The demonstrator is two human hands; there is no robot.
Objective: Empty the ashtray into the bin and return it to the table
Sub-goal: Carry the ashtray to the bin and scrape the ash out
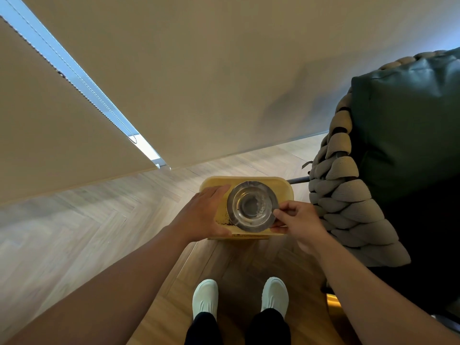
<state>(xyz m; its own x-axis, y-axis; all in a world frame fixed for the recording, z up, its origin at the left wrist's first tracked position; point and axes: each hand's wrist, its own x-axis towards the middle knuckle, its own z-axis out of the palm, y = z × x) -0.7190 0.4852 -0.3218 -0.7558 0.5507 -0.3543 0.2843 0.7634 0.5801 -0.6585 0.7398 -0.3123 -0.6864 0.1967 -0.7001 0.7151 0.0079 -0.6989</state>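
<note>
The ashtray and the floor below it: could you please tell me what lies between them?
In the head view, the yellow bin sits directly beneath the ashtray, which the right hand pinches at its rim.

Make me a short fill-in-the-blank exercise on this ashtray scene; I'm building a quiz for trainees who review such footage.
1. The right hand pinches the rim of the round metal ashtray directly above the ____.
2. The left hand rests on the bin's ____ edge.
3. The yellow bin stands on a ____ floor.
4. Beside the bin stands a woven chair with a dark ____ cushion.

Missing words: bin; left; wooden; green
</note>
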